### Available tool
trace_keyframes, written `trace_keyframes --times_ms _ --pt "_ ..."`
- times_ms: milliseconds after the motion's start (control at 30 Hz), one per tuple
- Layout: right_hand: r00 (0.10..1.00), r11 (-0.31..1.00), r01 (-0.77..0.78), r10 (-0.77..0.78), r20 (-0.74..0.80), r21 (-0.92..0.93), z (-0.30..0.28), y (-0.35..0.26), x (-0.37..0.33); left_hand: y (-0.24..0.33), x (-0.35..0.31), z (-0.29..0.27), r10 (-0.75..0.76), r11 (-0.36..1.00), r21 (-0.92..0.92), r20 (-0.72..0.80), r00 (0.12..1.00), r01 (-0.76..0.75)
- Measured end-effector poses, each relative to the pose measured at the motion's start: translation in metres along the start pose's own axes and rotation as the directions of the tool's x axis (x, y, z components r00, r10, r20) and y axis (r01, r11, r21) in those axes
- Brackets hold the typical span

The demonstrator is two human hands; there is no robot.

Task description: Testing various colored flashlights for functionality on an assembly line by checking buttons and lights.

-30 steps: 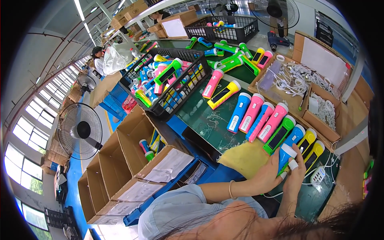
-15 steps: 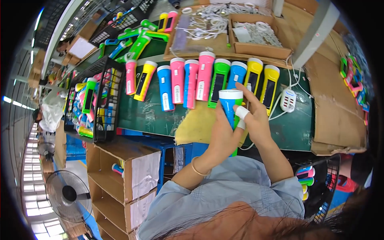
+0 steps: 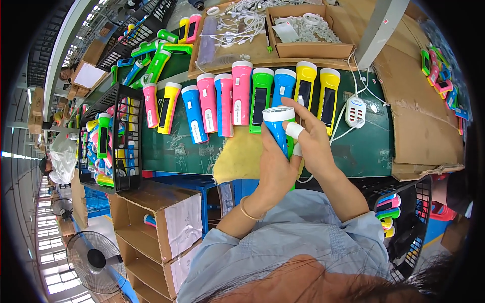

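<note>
My left hand [image 3: 277,169] is wrapped round a blue and green flashlight [image 3: 275,126] with a white rim, its lens end tilted up toward me. My right hand [image 3: 316,139], with white tape on its fingers, is at the flashlight's right side. A white charging cable's plug [image 3: 301,100] sticks up between the right hand's fingers; its lower part is hidden by the hand. Beyond my hands stands a row of pink, yellow, blue and green flashlights, among them a green one [image 3: 261,101] and a yellow one [image 3: 329,98].
A white multi-port charger [image 3: 355,112] lies to the right on the green table [image 3: 364,156]. A yellow cloth [image 3: 236,159] hangs at the front edge. At left stands a black crate [image 3: 129,177] of flashlights; a cardboard box [image 3: 316,49] of small white parts sits at the back.
The whole view has shifted slightly. The flashlight in my hands is tipped more, so its lens face shows more. Both hands keep about the same hold.
</note>
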State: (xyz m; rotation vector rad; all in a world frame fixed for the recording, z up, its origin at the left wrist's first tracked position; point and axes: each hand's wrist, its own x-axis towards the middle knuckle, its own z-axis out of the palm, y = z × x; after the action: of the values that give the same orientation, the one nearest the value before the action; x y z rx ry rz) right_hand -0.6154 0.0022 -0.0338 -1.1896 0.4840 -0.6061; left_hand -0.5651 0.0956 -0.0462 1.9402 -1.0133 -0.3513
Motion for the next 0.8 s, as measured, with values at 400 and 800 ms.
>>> trace_keyframes --times_ms 400,800 --pt "0.993 0.993 0.114 -0.114 0.014 -0.024 0.001 -0.006 -0.005 0.008 0.000 -0.013 0.008 0.962 -0.275 0.036 0.999 0.002" --pt "0.988 0.976 0.154 -0.153 0.018 -0.154 0.006 -0.022 -0.017 0.025 -0.006 -0.026 0.064 0.937 -0.346 0.055 0.996 -0.041"
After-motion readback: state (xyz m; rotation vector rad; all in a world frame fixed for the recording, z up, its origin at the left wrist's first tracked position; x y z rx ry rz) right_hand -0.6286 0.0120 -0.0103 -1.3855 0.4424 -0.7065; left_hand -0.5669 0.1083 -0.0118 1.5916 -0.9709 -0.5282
